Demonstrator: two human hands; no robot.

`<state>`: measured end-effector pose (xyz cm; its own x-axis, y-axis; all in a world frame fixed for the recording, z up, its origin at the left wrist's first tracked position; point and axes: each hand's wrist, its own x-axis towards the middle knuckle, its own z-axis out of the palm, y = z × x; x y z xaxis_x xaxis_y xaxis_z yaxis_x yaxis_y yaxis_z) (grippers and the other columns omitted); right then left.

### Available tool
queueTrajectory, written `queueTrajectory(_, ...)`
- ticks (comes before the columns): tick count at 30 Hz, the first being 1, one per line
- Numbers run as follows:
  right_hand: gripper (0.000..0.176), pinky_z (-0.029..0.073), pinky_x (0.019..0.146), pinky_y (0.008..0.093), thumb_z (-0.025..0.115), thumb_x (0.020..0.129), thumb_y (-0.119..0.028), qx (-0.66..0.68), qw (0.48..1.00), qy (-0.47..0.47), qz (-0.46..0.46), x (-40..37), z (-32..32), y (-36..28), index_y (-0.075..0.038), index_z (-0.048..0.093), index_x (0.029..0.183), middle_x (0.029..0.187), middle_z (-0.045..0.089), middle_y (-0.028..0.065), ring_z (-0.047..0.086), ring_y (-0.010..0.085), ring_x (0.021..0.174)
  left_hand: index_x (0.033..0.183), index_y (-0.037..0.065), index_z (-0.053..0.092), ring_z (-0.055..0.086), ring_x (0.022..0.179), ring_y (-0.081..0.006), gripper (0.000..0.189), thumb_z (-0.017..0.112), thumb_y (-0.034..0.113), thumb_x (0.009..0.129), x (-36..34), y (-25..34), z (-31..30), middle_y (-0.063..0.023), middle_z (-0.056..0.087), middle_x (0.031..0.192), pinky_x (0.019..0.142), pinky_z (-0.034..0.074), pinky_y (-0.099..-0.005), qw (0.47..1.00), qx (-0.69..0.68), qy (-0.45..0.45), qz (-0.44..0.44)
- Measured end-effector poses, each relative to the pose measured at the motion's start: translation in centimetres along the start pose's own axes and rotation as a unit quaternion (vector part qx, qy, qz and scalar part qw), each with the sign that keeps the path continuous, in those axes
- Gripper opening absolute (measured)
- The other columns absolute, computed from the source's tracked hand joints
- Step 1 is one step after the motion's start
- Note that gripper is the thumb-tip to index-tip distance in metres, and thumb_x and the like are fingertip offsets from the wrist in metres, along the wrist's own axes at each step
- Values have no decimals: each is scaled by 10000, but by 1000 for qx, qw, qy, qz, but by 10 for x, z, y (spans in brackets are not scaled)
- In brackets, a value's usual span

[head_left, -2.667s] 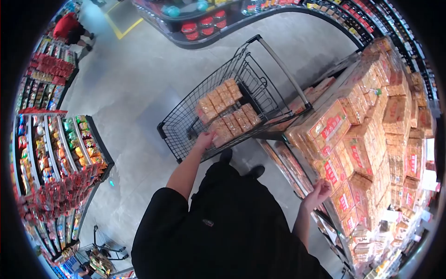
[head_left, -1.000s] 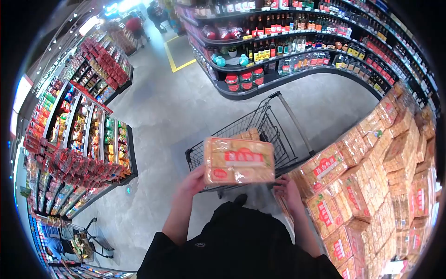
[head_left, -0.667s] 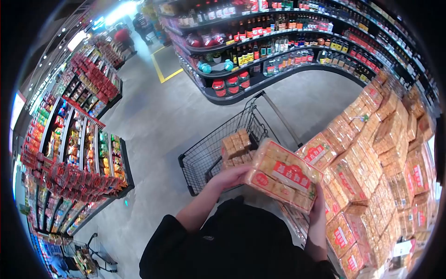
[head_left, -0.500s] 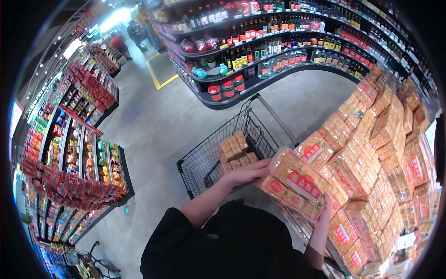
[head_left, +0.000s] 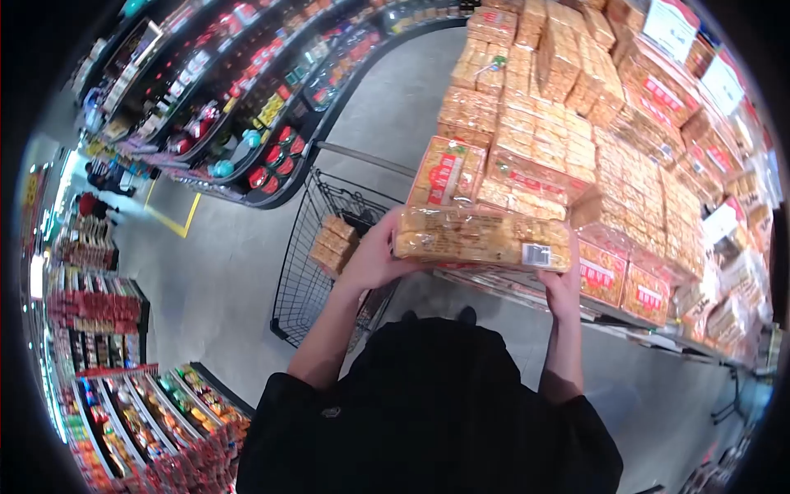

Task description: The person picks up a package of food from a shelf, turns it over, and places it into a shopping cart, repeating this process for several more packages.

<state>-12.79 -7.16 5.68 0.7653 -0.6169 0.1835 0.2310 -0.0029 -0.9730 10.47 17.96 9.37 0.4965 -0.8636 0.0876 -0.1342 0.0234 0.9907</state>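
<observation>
Clear-wrapped tan rectangular pack [head_left: 484, 236] | left hand [head_left: 380, 253], right hand [head_left: 563, 288] half-curled, held its 9 and 3 o'clock ends | light, even pressure likely suited thin wrap

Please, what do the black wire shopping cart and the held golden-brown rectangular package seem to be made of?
The shopping cart is probably coated metal, fairly matte, judging by its thin, stiff-looking wires. The package seems wrapped in glossy plastic film: it has bright reflections, and golden brown shows through. I cannot tell what is inside.
</observation>
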Motion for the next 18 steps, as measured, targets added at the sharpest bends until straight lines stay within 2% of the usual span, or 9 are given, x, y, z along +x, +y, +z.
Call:
queueTrajectory(3,833,389,1087,354,653,679,19,24,1000,18,10,-8,12,-8,-15,368,1461,1340,515,94,502,206,1261,1369,35,483,529,1260,-176,760,818,-43,692,1,-3,-3,-60,567,1321,1085,408,-348,1000,-13,-10,1)
queueTrajectory(6,845,369,1106,360,659,663,11,-23,999,18,-13,-10,13,-2,-16,371,1457,1350,506,99,480,212,1286,1387,39,461,524,1269,-178,807,816,-66,670,-2,-5,-4,-58,563,1322,1087,414,-353,1000,2,7,7)
queueTrajectory(9,858,361,1113,363,662,647,10,-9,1000,2,-11,-10,19,-9,-25,371,1454,1355,500,100,464,214,1301,1403,45,440,520,1275,-175,847,812,-83,653,-3,-5,-7,-56,561,1323,1085,422,-354,1000,7,6,9)
queueTrajectory(15,859,364,1110,354,656,631,27,33,999,9,5,-9,30,-8,-28,382,1443,1363,490,95,467,210,1295,1409,48,429,526,1269,-170,851,804,-89,657,-12,-5,-15,-55,560,1322,1079,426,-345,999,29,4,12)
queueTrajectory(18,860,373,1103,349,659,625,27,35,999,-19,10,-5,33,-6,-31,385,1439,1354,489,91,468,208,1290,1405,45,434,528,1265,-166,834,796,-90,665,-19,-10,-19,-55,561,1320,1076,427,-341,1000,21,19,12)
